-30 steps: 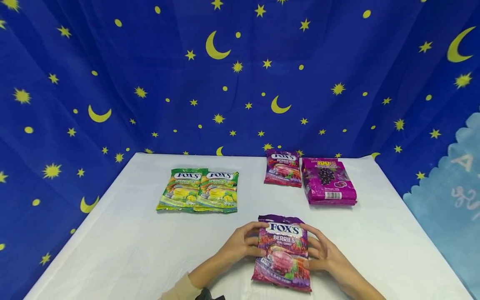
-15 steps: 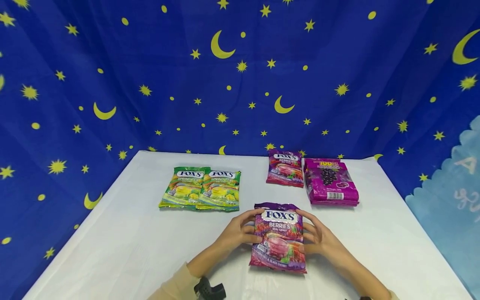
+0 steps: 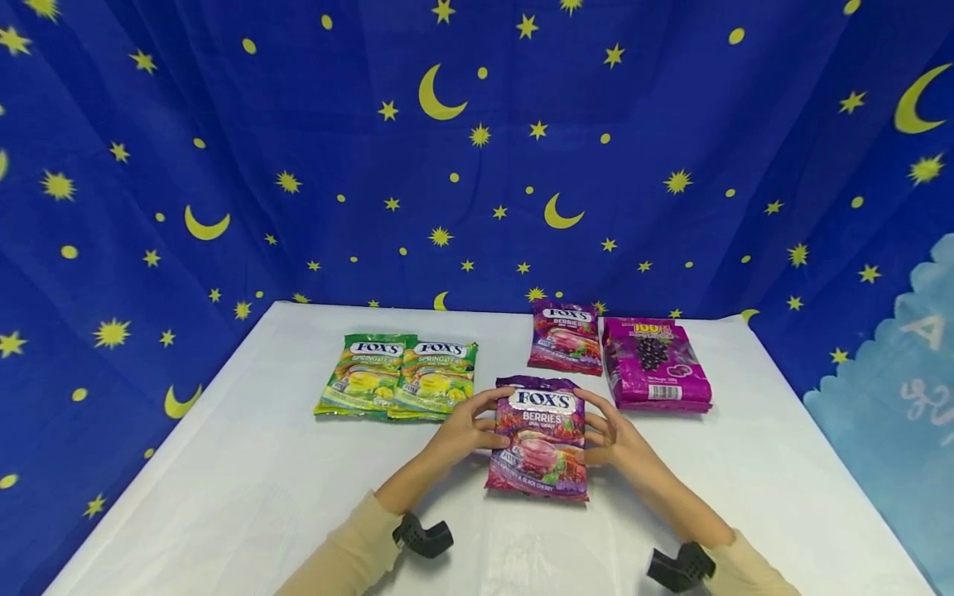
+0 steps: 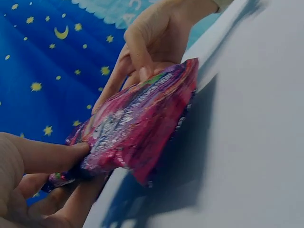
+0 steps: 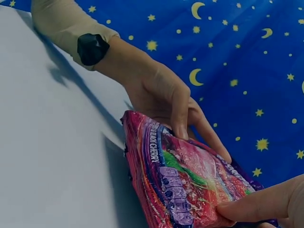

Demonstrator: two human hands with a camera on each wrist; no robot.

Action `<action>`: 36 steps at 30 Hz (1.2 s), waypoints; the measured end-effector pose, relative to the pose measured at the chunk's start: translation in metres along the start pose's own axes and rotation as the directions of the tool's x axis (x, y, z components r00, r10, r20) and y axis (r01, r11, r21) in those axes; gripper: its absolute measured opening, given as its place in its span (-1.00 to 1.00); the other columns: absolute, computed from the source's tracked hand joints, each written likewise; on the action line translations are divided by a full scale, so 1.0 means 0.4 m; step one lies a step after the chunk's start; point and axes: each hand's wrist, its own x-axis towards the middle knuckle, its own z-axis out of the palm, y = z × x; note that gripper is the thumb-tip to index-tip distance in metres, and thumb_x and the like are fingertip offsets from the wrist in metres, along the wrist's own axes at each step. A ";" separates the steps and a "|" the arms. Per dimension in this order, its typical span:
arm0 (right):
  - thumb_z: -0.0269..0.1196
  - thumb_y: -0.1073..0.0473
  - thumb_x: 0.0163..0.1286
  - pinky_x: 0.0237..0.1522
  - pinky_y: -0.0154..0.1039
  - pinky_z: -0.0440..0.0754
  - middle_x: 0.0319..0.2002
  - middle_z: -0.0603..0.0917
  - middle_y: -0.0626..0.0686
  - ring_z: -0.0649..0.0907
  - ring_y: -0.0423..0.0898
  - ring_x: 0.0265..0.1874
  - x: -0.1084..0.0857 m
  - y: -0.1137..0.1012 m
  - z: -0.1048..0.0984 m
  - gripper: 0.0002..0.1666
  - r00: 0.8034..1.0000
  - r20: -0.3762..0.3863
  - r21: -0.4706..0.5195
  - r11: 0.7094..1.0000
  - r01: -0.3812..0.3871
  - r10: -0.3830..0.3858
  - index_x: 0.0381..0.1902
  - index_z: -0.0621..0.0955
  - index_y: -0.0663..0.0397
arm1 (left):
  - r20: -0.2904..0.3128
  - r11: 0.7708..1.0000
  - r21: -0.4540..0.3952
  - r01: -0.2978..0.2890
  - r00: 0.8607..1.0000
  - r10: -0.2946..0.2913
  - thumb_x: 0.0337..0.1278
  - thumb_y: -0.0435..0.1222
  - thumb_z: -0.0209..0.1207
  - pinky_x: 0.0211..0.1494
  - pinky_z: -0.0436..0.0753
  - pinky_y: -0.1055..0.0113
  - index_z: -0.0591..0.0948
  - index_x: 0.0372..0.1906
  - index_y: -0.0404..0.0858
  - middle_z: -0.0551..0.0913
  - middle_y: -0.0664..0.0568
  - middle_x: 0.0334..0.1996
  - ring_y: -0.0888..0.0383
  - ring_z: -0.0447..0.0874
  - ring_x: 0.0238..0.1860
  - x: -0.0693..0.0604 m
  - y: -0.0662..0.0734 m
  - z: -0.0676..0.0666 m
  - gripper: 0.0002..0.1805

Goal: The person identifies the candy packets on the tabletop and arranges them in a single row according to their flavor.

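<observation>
A purple-red candy bag (image 3: 538,443) marked Fox's Berries is gripped by both hands at mid-table. My left hand (image 3: 464,429) holds its left edge, thumb on the front and other fingers behind. On the opposite edge my right hand (image 3: 620,443) pinches it the same way. In the left wrist view the candy bag (image 4: 137,118) is tilted and its lower edge stands off the table, with a shadow below. Thumbs of both hands press its printed face in the right wrist view.
Two green Spring Tea candy bags (image 3: 361,377) overlap at the left. Behind the held bag lies another Berries bag (image 3: 566,338), touching or close to a magenta grape candy pack (image 3: 656,364). A blue star-patterned curtain (image 3: 335,124) stands behind the white table (image 3: 246,480).
Both hands have carried the Berries bag away from the body, farther up the table and slightly left. The other bags lie where they were.
</observation>
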 end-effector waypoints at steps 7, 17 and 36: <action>0.25 0.55 0.04 0.06 -0.01 0.58 0.43 0.07 0.40 0.29 0.34 0.31 0.071 -0.019 0.003 0.11 1.000 -0.014 0.032 0.999 0.003 -0.002 0.51 0.11 -0.11 | -0.023 0.997 0.079 -0.014 1.000 0.015 -0.03 -0.56 0.30 -0.15 0.69 0.23 0.43 0.35 -0.16 0.43 -0.18 0.09 0.04 0.68 -0.20 0.049 0.018 -0.049 -0.25; 0.25 0.50 0.08 0.10 0.00 0.56 0.45 0.01 0.41 0.19 0.40 0.34 0.162 -0.038 0.000 0.07 0.997 -0.069 -0.046 0.999 0.017 -0.020 0.52 0.13 -0.10 | -0.166 0.989 0.141 0.040 0.986 -0.016 -0.10 -0.51 0.33 -0.17 0.70 0.23 0.53 0.28 -0.10 0.49 -0.19 0.15 0.14 0.59 -0.40 0.116 0.035 -0.090 -0.29; 0.11 0.65 0.04 -0.28 -0.30 0.68 0.34 0.27 0.43 0.60 0.11 0.01 0.273 -0.021 0.052 0.02 0.992 -0.128 -0.082 0.997 0.014 -0.024 0.49 0.14 0.17 | -0.282 0.986 0.131 0.103 0.957 -0.063 -0.06 -0.57 0.32 -0.07 0.68 0.22 0.53 0.27 -0.16 0.46 -0.23 0.22 -0.05 0.64 -0.08 0.148 0.009 -0.141 -0.32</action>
